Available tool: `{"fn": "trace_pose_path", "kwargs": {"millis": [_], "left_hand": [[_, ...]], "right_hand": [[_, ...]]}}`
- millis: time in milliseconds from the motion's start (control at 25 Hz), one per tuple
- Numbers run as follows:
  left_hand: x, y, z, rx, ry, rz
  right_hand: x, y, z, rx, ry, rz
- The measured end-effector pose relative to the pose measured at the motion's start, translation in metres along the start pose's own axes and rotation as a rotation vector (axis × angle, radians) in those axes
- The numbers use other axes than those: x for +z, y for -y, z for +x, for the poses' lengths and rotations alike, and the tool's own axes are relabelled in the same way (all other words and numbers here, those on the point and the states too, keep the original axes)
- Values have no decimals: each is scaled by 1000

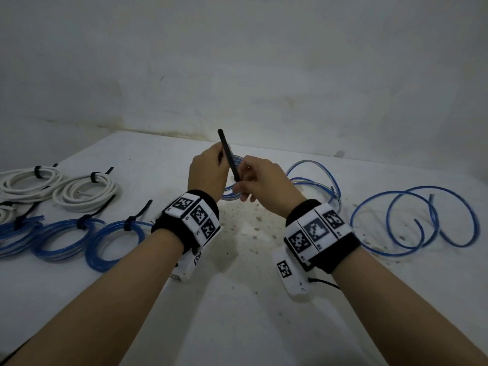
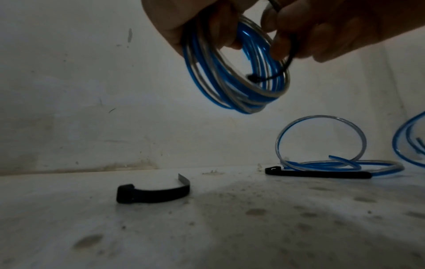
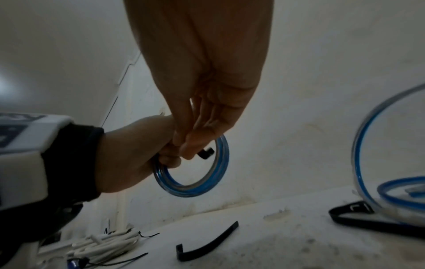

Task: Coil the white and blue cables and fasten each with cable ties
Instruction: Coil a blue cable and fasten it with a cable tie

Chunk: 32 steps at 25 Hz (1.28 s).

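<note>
Above the middle of the table my left hand grips a coiled blue cable, held upright with the fingers through the loop. A black cable tie is wrapped round the coil, and its tail sticks up and away. My right hand pinches this tie just beside the coil. In the left wrist view the tie's head sits against the inside of the coil. The right wrist view shows the coil hanging below both hands, with the tie head at the fingertips.
Tied white coils and tied blue coils lie at the left of the table. Loose blue cables sprawl at the right. Two spare black ties lie on the table below the hands. A wall stands behind.
</note>
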<state>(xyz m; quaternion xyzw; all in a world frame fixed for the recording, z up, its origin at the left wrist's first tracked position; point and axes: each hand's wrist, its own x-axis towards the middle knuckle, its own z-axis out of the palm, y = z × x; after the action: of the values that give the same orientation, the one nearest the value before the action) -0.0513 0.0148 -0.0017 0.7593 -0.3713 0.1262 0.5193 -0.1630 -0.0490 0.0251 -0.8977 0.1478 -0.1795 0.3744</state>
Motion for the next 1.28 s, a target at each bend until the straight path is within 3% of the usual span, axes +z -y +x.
{"fn": "trace_pose_path", "kwargs": {"millis": [160, 320, 520, 800, 920, 1000, 1120, 1280], "left_hand": [[-2, 4, 1, -39, 12, -84], [-4, 5, 3, -127, 10, -250], [-8, 2, 2, -128, 20, -358], [-2, 4, 3, -175, 180, -398], [-2, 7, 3, -162, 234, -372], [-3, 8, 2, -107, 228, -306], [-4, 6, 0, 1, 183, -255], [-3, 5, -1, 41, 168, -195]], "right_hand": [[14, -4, 6, -56, -109, 57], [21, -7, 10, -250, -176, -134], [24, -9, 11, -505, -402, -261], [17, -21, 12, -496, -437, -290], [15, -19, 11, -435, -373, -303], [15, -12, 8, -402, -296, -207], [17, -5, 8, -343, -338, -32], [26, -2, 13, -305, -349, -101]]}}
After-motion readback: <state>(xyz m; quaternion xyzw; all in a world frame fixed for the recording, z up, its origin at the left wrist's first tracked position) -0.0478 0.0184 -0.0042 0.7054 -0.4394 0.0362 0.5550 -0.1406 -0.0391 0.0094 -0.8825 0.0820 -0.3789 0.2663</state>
